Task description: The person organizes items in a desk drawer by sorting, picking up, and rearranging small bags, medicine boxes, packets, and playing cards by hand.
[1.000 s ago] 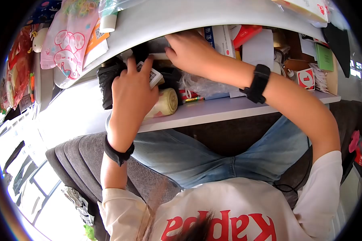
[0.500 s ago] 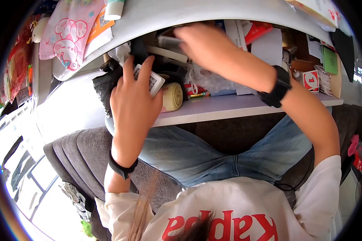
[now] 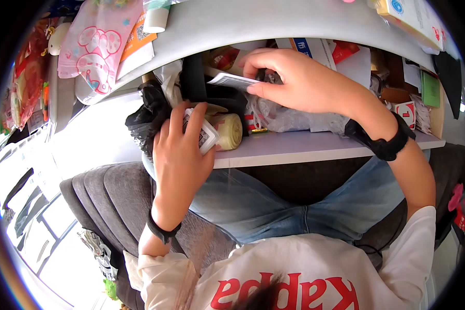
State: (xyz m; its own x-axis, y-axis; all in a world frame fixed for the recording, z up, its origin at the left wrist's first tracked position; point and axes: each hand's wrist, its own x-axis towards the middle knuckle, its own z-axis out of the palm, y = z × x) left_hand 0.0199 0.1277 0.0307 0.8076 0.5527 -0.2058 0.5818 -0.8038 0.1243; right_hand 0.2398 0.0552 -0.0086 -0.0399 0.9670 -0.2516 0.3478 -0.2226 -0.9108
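My left hand point(image 3: 183, 150) holds a small stack of white-edged cards point(image 3: 206, 135) under its fingers, beside a pale yellow roll point(image 3: 228, 131) and a crumpled black bag point(image 3: 149, 116) in the open drawer. Over the drawer, my right hand point(image 3: 294, 80) pinches a flat grey-and-white card-like piece point(image 3: 232, 81) between thumb and fingers. Clear crumpled plastic point(image 3: 284, 118) lies below my right hand. What is under my left palm is hidden.
The drawer's front edge point(image 3: 315, 150) runs above my lap. At its right are a red-and-white card box point(image 3: 405, 114) and a green pad point(image 3: 430, 89). A pink bag point(image 3: 95, 57) and a white tube point(image 3: 156, 19) lie on the desktop point(image 3: 217, 31).
My right hand has come out from the back of the drawer with the flat piece in its fingers. My left hand still has the cards and sits slightly lower and further right.
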